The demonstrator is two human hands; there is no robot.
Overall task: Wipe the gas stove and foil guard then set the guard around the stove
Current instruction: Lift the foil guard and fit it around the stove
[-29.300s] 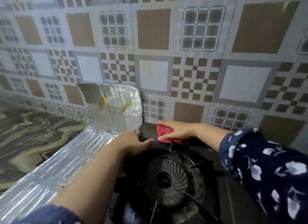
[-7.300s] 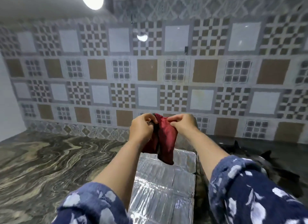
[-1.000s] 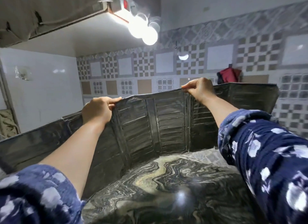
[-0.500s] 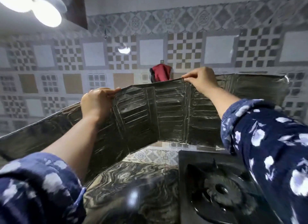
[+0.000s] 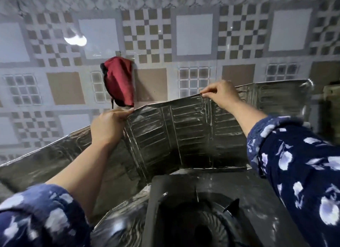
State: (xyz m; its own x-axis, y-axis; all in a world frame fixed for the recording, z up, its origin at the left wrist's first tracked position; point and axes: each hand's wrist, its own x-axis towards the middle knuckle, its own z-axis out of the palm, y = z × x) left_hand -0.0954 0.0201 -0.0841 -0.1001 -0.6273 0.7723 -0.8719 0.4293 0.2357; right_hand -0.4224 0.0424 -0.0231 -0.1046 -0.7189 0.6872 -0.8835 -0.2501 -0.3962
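Left hand (image 5: 107, 126) pinched shut on the top edge of the foil guard (image 5: 184, 136), thumb and fingers clamping it at about 9 o'clock of the middle panels. Right hand (image 5: 221, 94) likewise gripping the top edge, at about 1 o'clock. Both sleeves dark blue with white floral print.

Guard stands upright, unfolded into several ribbed panels: middle section runs along the back of the gas stove (image 5: 211, 210), left wing angles out toward 8 o'clock, right end reaches 2 o'clock. Stove is black, burner at 6 o'clock of frame, back edge just beside the guard's bottom edge; contact cannot be told.

Red cloth (image 5: 119, 83) hangs on the patterned tile wall (image 5: 193, 35) at 11 o'clock, above the guard. Lamp reflection on the tiles further left. Marbled countertop (image 5: 117, 232) at 7 o'clock, blurred.
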